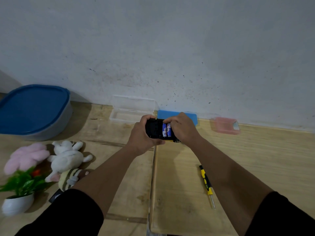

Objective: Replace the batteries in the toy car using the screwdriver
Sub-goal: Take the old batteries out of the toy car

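The toy car (153, 129) is held upside down above the wooden table, its black underside facing me and a yellow edge and a wheel showing below. Its battery bay is uncovered, with two blue batteries (166, 129) lying side by side in it. My left hand (142, 135) grips the car's left end. The fingers of my right hand (183, 128) press on the batteries and hold the car's right end. The yellow-and-black screwdriver (207, 184) lies on the table, near right, tip toward me. The compartment cover is not visible.
Against the wall stand an open clear plastic case (131, 109), a blue case (192, 116) and a pink box (225, 125). A blue-lidded tub (34, 109) sits far left. Plush toys (66, 155) and a potted plant (20, 193) lie near left.
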